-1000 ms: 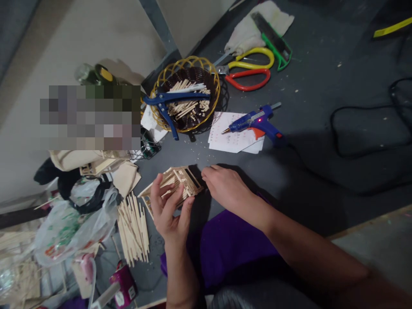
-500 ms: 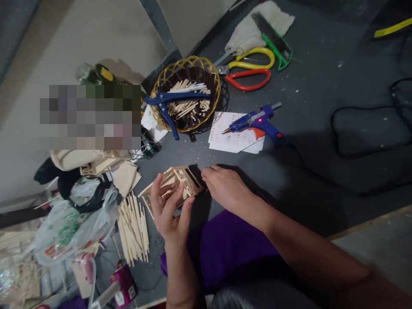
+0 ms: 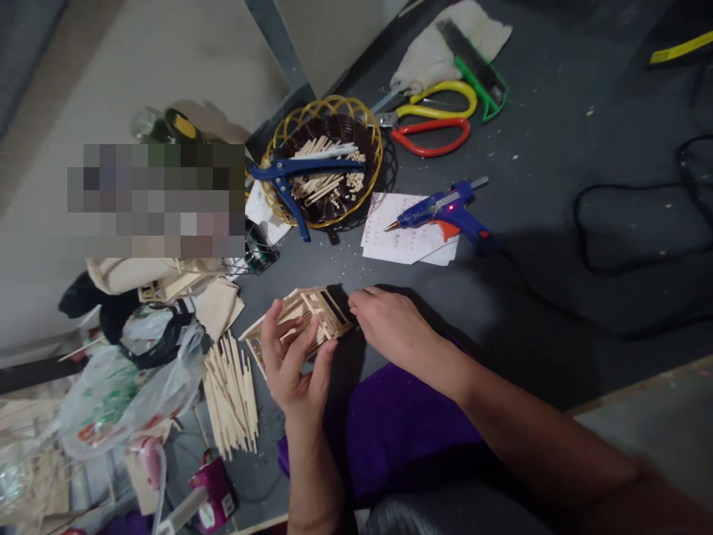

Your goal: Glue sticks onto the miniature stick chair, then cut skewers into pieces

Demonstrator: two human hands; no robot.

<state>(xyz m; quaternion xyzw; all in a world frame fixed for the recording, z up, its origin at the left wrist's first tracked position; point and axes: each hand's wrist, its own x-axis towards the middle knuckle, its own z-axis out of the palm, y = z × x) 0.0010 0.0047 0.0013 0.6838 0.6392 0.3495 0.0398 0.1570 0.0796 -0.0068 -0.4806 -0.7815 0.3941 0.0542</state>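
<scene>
My left hand (image 3: 292, 364) is wrapped around a small model made of thin wooden sticks (image 3: 312, 312), thumb and fingers gripping its near side just above the dark floor. My right hand (image 3: 390, 323) rests curled at the model's right end, its fingertips pressed against the sticks there; what they pinch, if anything, is hidden. A loose pile of wooden sticks (image 3: 231, 394) lies on the floor just left of my left wrist. Purple cloth (image 3: 401, 423) covers my lap under both forearms.
A blue glue gun (image 3: 445, 214) lies on white paper (image 3: 409, 241), its black cord (image 3: 613, 223) looping right. A wicker basket (image 3: 323, 160) holds sticks and blue cutters (image 3: 295, 178). Yellow and red scissors (image 3: 434, 122) lie beyond. Plastic bags (image 3: 128, 386) and clutter fill the left.
</scene>
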